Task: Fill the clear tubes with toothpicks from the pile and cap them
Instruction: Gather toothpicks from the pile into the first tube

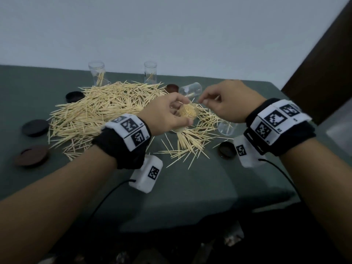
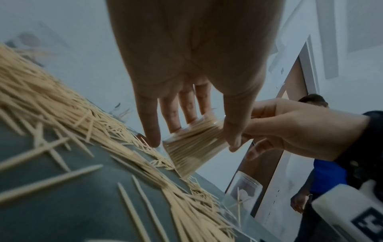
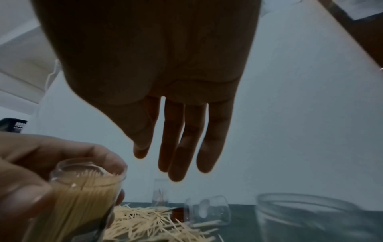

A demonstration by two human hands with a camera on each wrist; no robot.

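My left hand [image 1: 181, 111] grips a clear tube [image 1: 191, 112] packed full of toothpicks, tilted, its open mouth toward the right hand. In the left wrist view my thumb and fingers wrap the tube [image 2: 192, 147] just above the cloth. My right hand [image 1: 204, 101] hovers beside the tube's mouth; in the right wrist view its fingers [image 3: 180, 147] hang nearly straight and hold nothing. The toothpick pile [image 1: 106, 109] spreads to the left and under both hands. Nearest the right hand on the cloth is a dark cap [image 1: 227, 149].
Two upright tubes [image 1: 98, 75] [image 1: 150, 73] with a few toothpicks stand at the back. A clear tube [image 1: 190, 90] lies on its side, and an upright one [image 1: 227, 126] stands under my right wrist. Several dark caps [image 1: 35, 127] dot the green table [image 1: 190, 187]. A person [image 2: 325, 176] stands beyond.
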